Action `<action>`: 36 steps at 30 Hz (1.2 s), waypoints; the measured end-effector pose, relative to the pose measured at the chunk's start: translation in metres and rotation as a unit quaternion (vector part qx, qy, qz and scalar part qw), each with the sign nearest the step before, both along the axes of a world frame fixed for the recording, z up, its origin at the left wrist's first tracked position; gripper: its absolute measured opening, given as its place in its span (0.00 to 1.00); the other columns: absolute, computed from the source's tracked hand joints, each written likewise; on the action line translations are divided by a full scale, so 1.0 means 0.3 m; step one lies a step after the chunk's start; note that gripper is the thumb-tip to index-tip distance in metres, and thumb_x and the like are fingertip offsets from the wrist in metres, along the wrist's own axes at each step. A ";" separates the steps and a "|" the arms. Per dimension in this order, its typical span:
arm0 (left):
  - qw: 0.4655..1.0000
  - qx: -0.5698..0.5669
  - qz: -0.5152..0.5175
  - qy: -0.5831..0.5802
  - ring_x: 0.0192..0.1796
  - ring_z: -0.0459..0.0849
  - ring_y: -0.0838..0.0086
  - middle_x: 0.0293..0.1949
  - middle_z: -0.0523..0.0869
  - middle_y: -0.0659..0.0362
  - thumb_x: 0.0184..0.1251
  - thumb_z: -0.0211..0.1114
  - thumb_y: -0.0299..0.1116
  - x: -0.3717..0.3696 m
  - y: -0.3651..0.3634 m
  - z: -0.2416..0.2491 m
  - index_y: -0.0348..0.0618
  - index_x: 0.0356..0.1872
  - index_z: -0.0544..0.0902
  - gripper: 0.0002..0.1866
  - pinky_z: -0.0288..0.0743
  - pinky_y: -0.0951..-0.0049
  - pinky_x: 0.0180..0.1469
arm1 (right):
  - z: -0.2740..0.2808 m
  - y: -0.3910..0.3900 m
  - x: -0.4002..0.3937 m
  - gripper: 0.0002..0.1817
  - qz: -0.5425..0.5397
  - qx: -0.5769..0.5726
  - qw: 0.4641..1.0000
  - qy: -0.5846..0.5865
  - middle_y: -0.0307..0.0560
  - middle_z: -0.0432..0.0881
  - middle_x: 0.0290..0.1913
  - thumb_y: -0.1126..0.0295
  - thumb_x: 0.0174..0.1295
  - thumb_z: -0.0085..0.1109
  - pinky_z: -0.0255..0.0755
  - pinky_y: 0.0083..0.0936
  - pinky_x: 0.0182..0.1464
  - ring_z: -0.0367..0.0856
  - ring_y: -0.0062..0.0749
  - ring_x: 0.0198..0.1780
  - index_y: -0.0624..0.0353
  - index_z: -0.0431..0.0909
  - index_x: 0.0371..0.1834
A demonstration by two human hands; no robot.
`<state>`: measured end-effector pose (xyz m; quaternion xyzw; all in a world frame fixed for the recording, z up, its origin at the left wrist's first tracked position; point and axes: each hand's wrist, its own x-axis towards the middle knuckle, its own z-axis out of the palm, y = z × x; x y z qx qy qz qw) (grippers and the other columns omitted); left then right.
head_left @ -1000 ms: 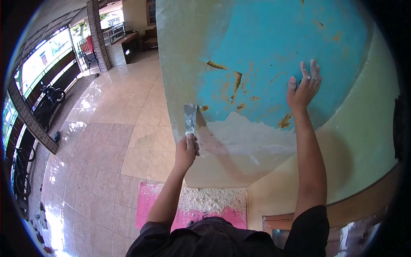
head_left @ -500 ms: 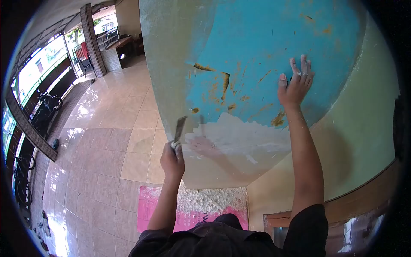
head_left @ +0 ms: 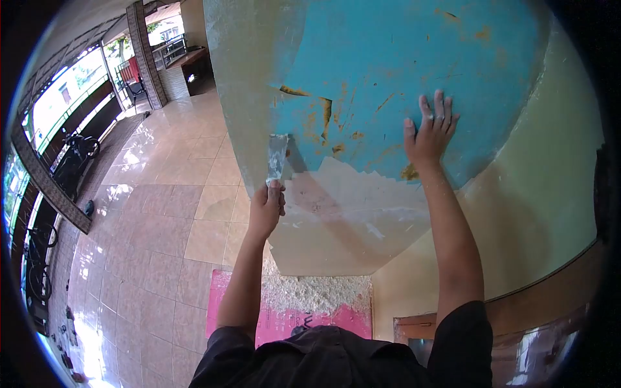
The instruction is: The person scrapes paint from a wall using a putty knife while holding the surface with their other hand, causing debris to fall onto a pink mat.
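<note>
My left hand [head_left: 266, 205] is closed round the handle of a scraper [head_left: 277, 155]. Its flat, whitish-smeared blade points up at the left part of the wall, near the edge of the blue paint; whether it touches cannot be told. My right hand [head_left: 431, 132] lies with fingers spread against the blue painted wall [head_left: 369, 64], its fingertips dusted white. Brown gouges and scratches mark the blue area. Below it runs a bare, pale stripped patch [head_left: 349, 187] with a jagged upper edge.
A pink sheet [head_left: 223, 304] on the floor at the wall's foot carries a heap of pale scrapings [head_left: 310, 291]. Glossy tiles [head_left: 155, 226] spread to the left. A wooden frame [head_left: 414, 323] is at lower right. Beyond the pillar [head_left: 145, 58] stands a bench; a motorbike [head_left: 81, 149] is far left.
My left hand has raised the scraper and turned its blade face toward me, up by the blue paint's edge. My right hand stays flat on the wall. The view has shifted slightly.
</note>
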<state>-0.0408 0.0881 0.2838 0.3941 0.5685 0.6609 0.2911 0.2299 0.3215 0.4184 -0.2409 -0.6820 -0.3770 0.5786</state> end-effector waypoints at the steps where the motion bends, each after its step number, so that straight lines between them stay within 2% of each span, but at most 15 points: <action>1: 0.999 0.023 -0.024 -0.002 0.25 0.75 0.81 0.23 0.76 0.63 0.76 0.50 0.50 0.005 -0.009 0.017 0.35 0.40 0.77 0.24 0.71 0.77 0.28 | -0.035 -0.022 0.006 0.26 0.000 -0.042 0.999 -0.011 0.51 0.59 0.74 0.52 0.67 0.48 0.40 0.60 0.71 0.53 0.54 0.75 0.48 0.67 0.67; 3: 0.998 0.047 0.004 0.029 0.24 0.74 0.81 0.24 0.76 0.63 0.76 0.50 0.50 0.078 -0.045 -0.001 0.35 0.40 0.77 0.23 0.70 0.77 0.27 | -0.094 -0.085 0.018 0.28 0.029 -0.121 0.992 -0.028 0.52 0.55 0.75 0.54 0.66 0.52 0.40 0.59 0.71 0.49 0.58 0.75 0.50 0.67 0.67; 6: 0.998 0.049 -0.025 0.031 0.27 0.75 0.82 0.27 0.78 0.63 0.77 0.49 0.49 0.179 -0.101 -0.109 0.38 0.43 0.78 0.22 0.70 0.79 0.30 | -0.234 -0.225 0.051 0.26 0.185 -0.264 0.942 -0.091 0.55 0.66 0.69 0.56 0.64 0.55 0.52 0.53 0.68 0.62 0.55 0.69 0.54 0.70 0.63; 8: 0.999 0.013 -0.040 0.032 0.38 0.76 0.78 0.36 0.80 0.61 0.78 0.45 0.47 0.270 -0.130 -0.167 0.38 0.48 0.77 0.21 0.73 0.75 0.43 | -0.393 -0.390 0.032 0.21 0.340 -0.454 0.814 -0.127 0.58 0.76 0.58 0.60 0.63 0.57 0.64 0.43 0.62 0.74 0.52 0.60 0.61 0.73 0.56; 9: 0.997 0.032 -0.046 0.057 0.41 0.76 0.77 0.41 0.79 0.59 0.79 0.42 0.47 0.307 -0.128 -0.206 0.38 0.52 0.76 0.22 0.72 0.75 0.45 | -0.475 -0.445 0.038 0.20 0.291 -0.616 0.692 -0.240 0.59 0.76 0.57 0.61 0.65 0.55 0.65 0.43 0.61 0.74 0.52 0.60 0.63 0.72 0.55; 12: 0.994 0.068 -0.080 0.027 0.48 0.75 0.75 0.52 0.76 0.57 0.80 0.36 0.49 0.418 -0.138 -0.234 0.39 0.61 0.71 0.26 0.70 0.73 0.52 | -0.685 -0.639 -0.025 0.19 0.509 -0.661 0.524 -0.170 0.56 0.81 0.46 0.60 0.70 0.50 0.71 0.38 0.54 0.79 0.47 0.52 0.62 0.71 0.55; 15: 0.993 0.044 -0.096 0.061 0.51 0.74 0.75 0.55 0.75 0.57 0.79 0.36 0.50 0.463 -0.183 -0.255 0.39 0.65 0.66 0.28 0.69 0.72 0.55 | -0.709 -0.761 -0.042 0.18 0.508 -0.709 0.489 0.010 0.44 0.77 0.40 0.61 0.71 0.48 0.75 0.28 0.44 0.78 0.27 0.39 0.63 0.68 0.55; 18: 0.991 0.005 -0.116 0.067 0.57 0.74 0.67 0.58 0.75 0.52 0.77 0.46 0.46 0.423 -0.222 -0.262 0.40 0.64 0.68 0.24 0.68 0.66 0.59 | -0.753 -0.738 -0.002 0.18 0.501 -0.762 0.410 -0.004 0.42 0.76 0.35 0.56 0.72 0.49 0.74 0.23 0.36 0.77 0.22 0.35 0.62 0.70 0.50; 20: 0.895 -0.060 -0.025 0.442 0.62 0.72 0.54 0.61 0.73 0.47 0.69 0.60 0.40 0.332 -0.237 -0.266 0.45 0.60 0.74 0.21 0.65 0.58 0.64 | -0.713 -0.706 0.017 0.19 0.446 -0.740 0.502 -0.026 0.41 0.76 0.30 0.54 0.70 0.52 0.72 0.23 0.33 0.76 0.21 0.32 0.61 0.71 0.46; 22: 0.858 -0.088 -0.001 0.507 0.67 0.66 0.51 0.63 0.72 0.51 0.62 0.65 0.40 0.244 -0.241 -0.158 0.54 0.57 0.77 0.21 0.62 0.51 0.66 | -0.696 -0.651 0.002 0.19 0.433 -0.642 0.633 -0.011 0.45 0.77 0.30 0.57 0.65 0.59 0.73 0.30 0.36 0.78 0.30 0.31 0.61 0.71 0.48; 24: 0.807 -0.096 0.073 0.578 0.70 0.62 0.49 0.66 0.69 0.52 0.61 0.66 0.41 0.144 -0.220 -0.066 0.54 0.56 0.78 0.21 0.57 0.48 0.68 | -0.635 -0.607 -0.037 0.19 0.432 -0.583 0.684 0.070 0.48 0.77 0.32 0.62 0.63 0.61 0.72 0.32 0.39 0.78 0.36 0.34 0.62 0.70 0.49; 26: 0.777 -0.045 0.130 0.614 0.71 0.60 0.48 0.67 0.68 0.52 0.59 0.67 0.39 0.063 -0.185 0.071 0.55 0.56 0.78 0.22 0.55 0.48 0.69 | -0.509 -0.554 -0.072 0.20 0.371 -0.404 0.831 0.091 0.46 0.76 0.30 0.59 0.66 0.56 0.69 0.31 0.36 0.75 0.34 0.33 0.64 0.69 0.52; 29: 0.720 0.008 0.193 0.667 0.73 0.57 0.49 0.69 0.65 0.52 0.59 0.67 0.35 -0.012 -0.117 0.254 0.53 0.58 0.76 0.23 0.53 0.47 0.71 | -0.396 -0.500 -0.128 0.19 0.370 -0.369 0.838 0.159 0.52 0.78 0.33 0.62 0.67 0.54 0.70 0.36 0.38 0.77 0.42 0.34 0.65 0.69 0.53; 31: 0.681 0.028 0.217 0.699 0.74 0.54 0.47 0.70 0.63 0.52 0.60 0.65 0.35 -0.054 -0.056 0.328 0.57 0.61 0.75 0.25 0.50 0.44 0.72 | -0.449 -0.433 -0.154 0.17 0.268 -0.524 0.804 0.085 0.58 0.77 0.35 0.64 0.66 0.53 0.71 0.42 0.43 0.77 0.54 0.41 0.63 0.70 0.52; 36: 0.625 0.100 0.200 0.748 0.75 0.52 0.48 0.73 0.60 0.55 0.58 0.66 0.35 -0.122 0.086 0.443 0.65 0.66 0.70 0.32 0.47 0.38 0.71 | -0.596 -0.490 -0.190 0.14 0.260 -0.436 0.847 0.156 0.58 0.79 0.34 0.63 0.69 0.49 0.69 0.46 0.38 0.78 0.56 0.36 0.62 0.69 0.50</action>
